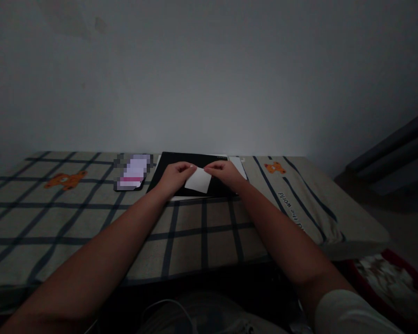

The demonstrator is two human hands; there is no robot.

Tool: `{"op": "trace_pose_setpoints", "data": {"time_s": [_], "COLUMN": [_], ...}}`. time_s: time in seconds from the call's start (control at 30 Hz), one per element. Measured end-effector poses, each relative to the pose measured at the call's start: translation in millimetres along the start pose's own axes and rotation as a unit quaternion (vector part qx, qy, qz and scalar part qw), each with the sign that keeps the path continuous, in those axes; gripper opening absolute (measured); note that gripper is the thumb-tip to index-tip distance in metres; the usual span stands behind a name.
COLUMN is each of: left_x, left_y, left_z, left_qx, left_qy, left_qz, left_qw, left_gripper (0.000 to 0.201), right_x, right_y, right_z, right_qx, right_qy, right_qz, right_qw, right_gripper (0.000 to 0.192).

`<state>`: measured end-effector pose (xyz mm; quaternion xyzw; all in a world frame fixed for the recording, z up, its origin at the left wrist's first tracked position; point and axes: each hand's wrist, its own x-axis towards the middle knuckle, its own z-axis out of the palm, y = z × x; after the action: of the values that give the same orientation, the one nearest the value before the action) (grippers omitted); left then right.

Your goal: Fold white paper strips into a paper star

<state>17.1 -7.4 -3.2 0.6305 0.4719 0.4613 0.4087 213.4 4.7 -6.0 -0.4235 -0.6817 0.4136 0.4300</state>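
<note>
Between my hands is a small white square of paper (198, 181), tilted a little over a black flat sheet or folder (170, 160). My left hand (177, 175) pinches the paper's upper left corner between thumb and forefinger. At its upper right corner my right hand (225, 172) pinches it the same way. Whether the paper is folded cannot be made out. White sheets (237, 166) stick out from under the black one at the right and along the near edge.
A phone (134, 171) with a lit, blurred screen lies left of the black sheet. A checked cloth with orange bears (65, 180) covers the table (188, 232). Behind it rises a grey wall (209, 83). A red bin (397, 283) with crumpled white stuff stands low at the right.
</note>
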Motion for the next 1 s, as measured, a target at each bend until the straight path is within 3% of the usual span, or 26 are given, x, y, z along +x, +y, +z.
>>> {"op": "trace_pose_setpoints", "data": {"time_s": [0.33, 0.57, 1.0], "left_x": [-6.1, -9.4, -6.1], "left_y": [4.6, 8.6, 2.5], "left_z": [3.6, 3.2, 3.8], "left_qx": [0.109, 0.205, 0.211], "left_qy": [-0.001, -0.008, 0.034], "left_qz": [0.050, 0.133, 0.108], "left_qw": [0.993, 0.970, 0.971], "left_gripper": [0.035, 0.026, 0.023], "right_x": [-3.8, -6.5, -5.6], "right_y": [-2.4, -6.1, -6.6], "right_z": [8.7, 11.7, 18.0], "right_qx": [-0.024, -0.030, -0.053], "right_qy": [-0.024, -0.034, -0.018], "right_qz": [-0.027, -0.048, -0.065], "right_qw": [0.999, 0.998, 0.996], "right_gripper": [0.021, 0.017, 0.016]}}
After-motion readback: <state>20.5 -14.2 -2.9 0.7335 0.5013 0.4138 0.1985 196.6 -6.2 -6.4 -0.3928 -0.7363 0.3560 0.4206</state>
